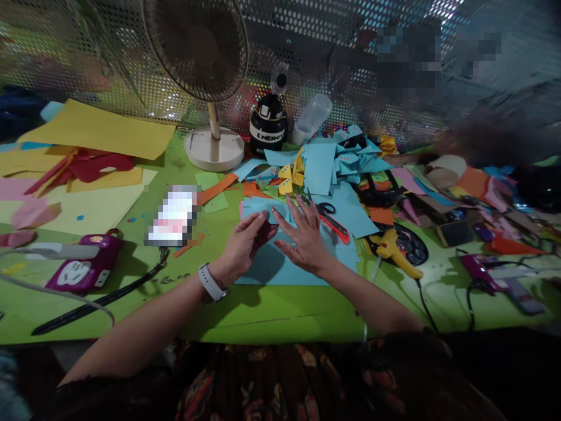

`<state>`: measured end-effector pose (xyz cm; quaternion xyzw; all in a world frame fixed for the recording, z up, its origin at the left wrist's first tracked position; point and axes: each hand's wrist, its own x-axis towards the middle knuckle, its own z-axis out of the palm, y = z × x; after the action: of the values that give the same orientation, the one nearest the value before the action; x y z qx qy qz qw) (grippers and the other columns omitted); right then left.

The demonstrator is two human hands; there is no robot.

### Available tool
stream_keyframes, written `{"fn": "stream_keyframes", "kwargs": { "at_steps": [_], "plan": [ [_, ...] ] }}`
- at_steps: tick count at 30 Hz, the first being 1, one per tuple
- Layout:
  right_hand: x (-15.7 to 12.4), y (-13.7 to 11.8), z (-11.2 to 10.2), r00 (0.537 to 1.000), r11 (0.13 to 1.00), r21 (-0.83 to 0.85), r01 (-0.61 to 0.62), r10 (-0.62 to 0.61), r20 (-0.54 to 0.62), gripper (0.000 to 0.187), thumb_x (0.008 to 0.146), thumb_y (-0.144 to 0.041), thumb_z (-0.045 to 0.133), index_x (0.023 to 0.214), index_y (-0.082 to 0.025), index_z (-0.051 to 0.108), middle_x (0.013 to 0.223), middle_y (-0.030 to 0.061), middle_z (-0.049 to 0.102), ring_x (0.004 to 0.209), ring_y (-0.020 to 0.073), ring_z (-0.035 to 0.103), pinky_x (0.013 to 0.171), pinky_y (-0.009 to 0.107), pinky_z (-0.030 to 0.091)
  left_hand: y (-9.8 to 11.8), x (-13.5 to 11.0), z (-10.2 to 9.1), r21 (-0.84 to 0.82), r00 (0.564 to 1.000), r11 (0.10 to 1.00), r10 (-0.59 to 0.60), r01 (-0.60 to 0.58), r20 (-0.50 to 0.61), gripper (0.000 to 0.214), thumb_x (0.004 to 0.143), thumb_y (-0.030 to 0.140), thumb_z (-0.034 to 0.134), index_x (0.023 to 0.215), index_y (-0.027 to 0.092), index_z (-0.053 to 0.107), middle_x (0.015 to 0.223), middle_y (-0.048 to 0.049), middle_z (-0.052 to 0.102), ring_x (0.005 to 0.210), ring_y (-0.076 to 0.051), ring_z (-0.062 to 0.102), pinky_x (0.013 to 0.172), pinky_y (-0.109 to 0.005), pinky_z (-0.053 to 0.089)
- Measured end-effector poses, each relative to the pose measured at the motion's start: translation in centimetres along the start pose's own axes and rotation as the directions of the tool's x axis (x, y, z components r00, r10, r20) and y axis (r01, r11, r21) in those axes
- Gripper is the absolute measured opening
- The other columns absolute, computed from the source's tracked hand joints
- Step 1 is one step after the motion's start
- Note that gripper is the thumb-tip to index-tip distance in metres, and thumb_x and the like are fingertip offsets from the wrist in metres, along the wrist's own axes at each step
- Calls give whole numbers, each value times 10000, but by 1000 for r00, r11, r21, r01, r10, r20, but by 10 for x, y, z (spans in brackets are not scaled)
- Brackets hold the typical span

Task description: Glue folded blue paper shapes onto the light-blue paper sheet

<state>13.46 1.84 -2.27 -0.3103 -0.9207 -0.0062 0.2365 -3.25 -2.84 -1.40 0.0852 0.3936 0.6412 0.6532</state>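
Note:
My left hand (245, 244), with a pale watch band at the wrist, has thumb and fingers pressed together over light blue paper. Whatever is between the fingertips is too small or hidden to make out. Close beside it, my right hand (303, 237) is spread, its fingers apart and nothing gripped. A tiny red spot shows at one right fingertip. Beneath both hands lies a large blue paper sheet (280, 270). Just past the right hand are black-handled scissors (325, 208) and a red cutter knife (336, 228).
Blue paper scraps (319, 166) pile up behind the hands. A white fan (214, 149), a black jar (267, 130) and a tilted clear bottle (314, 117) stand at the back. A yellow glue gun (398, 254) lies right; a phone (173, 215) and purple power strip (85, 263) lie left.

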Motion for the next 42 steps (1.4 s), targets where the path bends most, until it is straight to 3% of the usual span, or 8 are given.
{"fn": "stream_keyframes", "kwargs": {
  "at_steps": [9,18,27,35,42],
  "plan": [
    [0,6,0,994,996,-19,82,-83,-67,635,929,-588,471,1496,-316,385,1642,64,178,1491,344,182,1193,601,137,0,1,-2,5,1000,1000,-8,7,20,98,795,185,757,866,154,697,771,-26,743,698,-135,728,754,-256,601],
    [1,10,-1,993,987,157,34,-16,-114,514,986,-527,376,1481,-389,381,1617,-5,260,1483,286,222,1184,609,176,-1,1,-2,12,999,1000,-17,17,30,124,771,197,782,843,149,693,775,-24,740,719,-139,730,749,-249,603],
    [0,10,-8,978,985,144,93,-63,-199,398,968,-467,459,1320,-341,594,1578,13,354,1449,284,306,1173,609,201,-2,3,-6,16,998,1000,3,-4,69,173,743,229,811,831,142,689,770,-27,735,728,-131,725,760,-236,598],
    [2,9,-9,972,938,347,12,71,-226,335,989,-407,443,1172,-282,695,1452,55,522,1395,242,409,1162,546,286,-2,0,-3,35,997,999,-2,-1,78,186,750,238,808,817,141,665,727,-5,711,715,-115,716,756,-221,594],
    [3,7,-10,979,933,359,-39,108,-175,372,988,-468,411,1168,-310,696,1452,32,524,1391,241,414,1163,546,287,-2,0,-2,40,998,999,-12,10,63,177,756,226,801,824,144,660,722,-3,710,706,-120,718,759,-234,593]
  ]
}}
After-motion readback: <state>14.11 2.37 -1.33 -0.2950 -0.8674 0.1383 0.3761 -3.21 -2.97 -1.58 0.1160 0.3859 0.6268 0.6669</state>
